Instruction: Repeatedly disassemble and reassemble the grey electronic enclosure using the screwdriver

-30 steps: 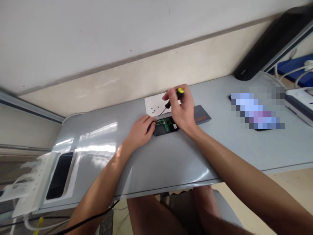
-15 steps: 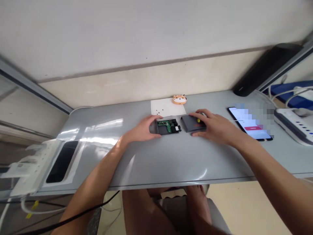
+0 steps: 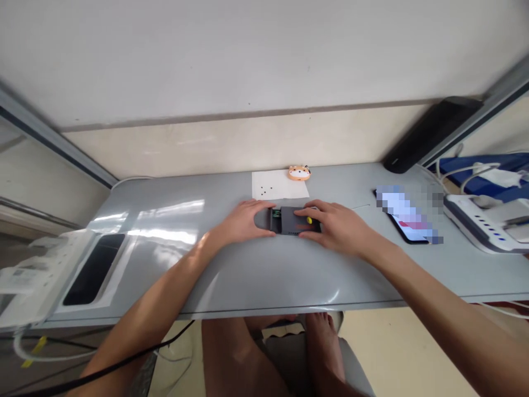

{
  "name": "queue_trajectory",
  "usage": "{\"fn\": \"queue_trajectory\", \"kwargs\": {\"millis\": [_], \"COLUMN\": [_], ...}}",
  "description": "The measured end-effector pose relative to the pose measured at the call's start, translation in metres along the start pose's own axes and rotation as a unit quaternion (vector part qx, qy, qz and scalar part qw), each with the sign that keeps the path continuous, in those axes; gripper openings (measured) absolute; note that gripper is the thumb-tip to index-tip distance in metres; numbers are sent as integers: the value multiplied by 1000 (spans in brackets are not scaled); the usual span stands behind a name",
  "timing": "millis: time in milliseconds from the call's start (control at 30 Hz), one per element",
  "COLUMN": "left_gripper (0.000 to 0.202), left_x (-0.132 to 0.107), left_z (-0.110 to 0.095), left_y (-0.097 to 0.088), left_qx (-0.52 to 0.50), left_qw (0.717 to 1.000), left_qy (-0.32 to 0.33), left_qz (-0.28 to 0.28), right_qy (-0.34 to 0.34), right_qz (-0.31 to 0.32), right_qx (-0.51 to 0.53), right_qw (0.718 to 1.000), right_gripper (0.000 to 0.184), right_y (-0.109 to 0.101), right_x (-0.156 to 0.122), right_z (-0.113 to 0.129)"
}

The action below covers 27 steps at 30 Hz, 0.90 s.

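My left hand (image 3: 246,220) has thumb and fingers around the left end of a dark tray (image 3: 275,224). A green circuit board (image 3: 276,213) lies in that tray, mostly hidden. Over the tray's right part sits a dark grey box cover (image 3: 292,219) with reddish marking and small holes along its front edge. Pinched across the cover's right part, my right hand (image 3: 334,226) also has a yellow-ended tool (image 3: 309,220) tucked in it. A thin metal shaft (image 3: 361,207) pokes out behind this hand, so the tool looks like a screwdriver.
Several tiny dark screws (image 3: 265,192) lie on white paper (image 3: 281,190), beside an orange animal-faced case (image 3: 299,173). Phones lie at right (image 3: 405,220) and left (image 3: 95,270). Power strips (image 3: 475,220) stand at both sides, and a black cylinder (image 3: 430,135) leans at back right.
The cover in my right hand has moved left, from beside the tray to over it, hiding most of the circuit board. My left hand stays on the tray. The view has shifted slightly.
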<state>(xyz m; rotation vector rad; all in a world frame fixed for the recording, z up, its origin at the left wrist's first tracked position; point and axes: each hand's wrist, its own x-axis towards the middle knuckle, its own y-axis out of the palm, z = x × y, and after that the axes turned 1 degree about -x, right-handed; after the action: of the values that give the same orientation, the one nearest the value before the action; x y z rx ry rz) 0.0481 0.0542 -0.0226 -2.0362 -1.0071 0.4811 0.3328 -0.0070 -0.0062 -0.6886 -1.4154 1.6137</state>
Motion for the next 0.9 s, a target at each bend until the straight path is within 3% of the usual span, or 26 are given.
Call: {"fn": "queue_trajectory", "kwargs": {"millis": [233, 367, 467, 533, 600, 667, 733, 800, 833, 900], "left_gripper": [96, 94, 84, 78, 74, 72, 71, 70, 69, 66], "left_x": [1, -1, -4, -5, -7, -9, -11, -12, -13, -13], "left_z": [-3, 2, 4, 4, 3, 3, 2, 2, 2, 3], "left_y": [7, 9, 12, 13, 14, 13, 12, 11, 11, 12], "left_qx": [43, 65, 81, 88, 95, 105, 120, 136, 143, 152], "left_qw": [999, 998, 995, 993, 991, 989, 986, 983, 981, 976], "left_qy": [-33, 5, 55, 71, 80, 91, 99, 107, 113, 129], "left_qz": [3, 3, -9, -26, -42, -51, -56, -65, -72, -88], "right_qy": [-29, -39, 19, 78, 103, 165, 229, 229, 222, 227], "right_qz": [-3, -32, -179, -324, -396, -384, -346, -302, -283, -263], "right_qx": [42, 133, 229, 249, 256, 311, 418, 519, 545, 543], "right_qw": [999, 990, 957, 910, 876, 854, 808, 766, 757, 765], "right_gripper": [40, 43, 39, 32, 37, 51, 60, 58, 57, 57], "right_y": [7, 7, -4, -13, -16, -11, 1, 15, 22, 32], "right_x": [11, 19, 29, 39, 50, 57, 59, 57, 56, 53], "right_z": [-3, 3, 4, 0, -8, -16, -21, -22, -22, -19]}}
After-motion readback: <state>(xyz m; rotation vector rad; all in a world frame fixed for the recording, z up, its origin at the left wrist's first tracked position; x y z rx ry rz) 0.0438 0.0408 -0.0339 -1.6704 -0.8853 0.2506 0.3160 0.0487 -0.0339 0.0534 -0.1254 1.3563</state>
